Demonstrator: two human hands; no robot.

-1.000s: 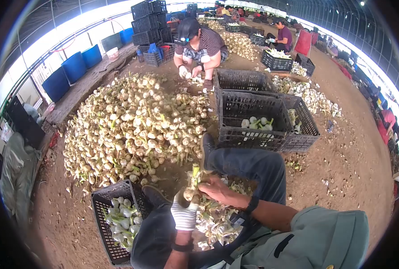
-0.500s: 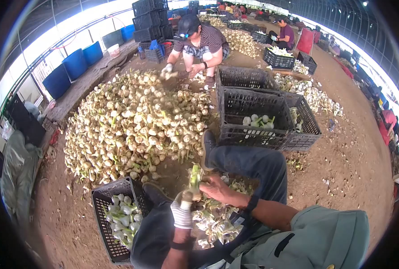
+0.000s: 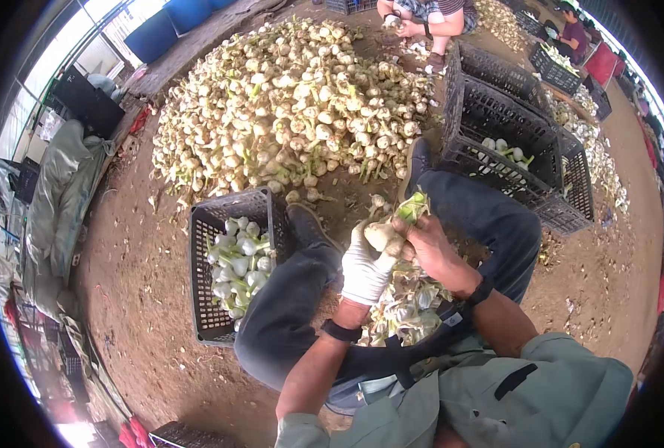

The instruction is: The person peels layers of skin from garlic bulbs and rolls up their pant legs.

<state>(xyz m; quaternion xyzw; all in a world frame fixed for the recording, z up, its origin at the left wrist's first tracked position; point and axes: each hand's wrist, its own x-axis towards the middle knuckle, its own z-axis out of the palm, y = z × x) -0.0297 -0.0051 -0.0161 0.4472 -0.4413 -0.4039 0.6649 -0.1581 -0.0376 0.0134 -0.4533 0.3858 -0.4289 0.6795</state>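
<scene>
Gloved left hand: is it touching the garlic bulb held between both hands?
Touching. The head view shows the gloved left hand against the left side of the garlic bulb, with no gap between them.

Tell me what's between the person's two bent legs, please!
The head view shows a heap of loose garlic skins between the legs. The left hand and right hand are there too, holding garlic above the heap.
</scene>
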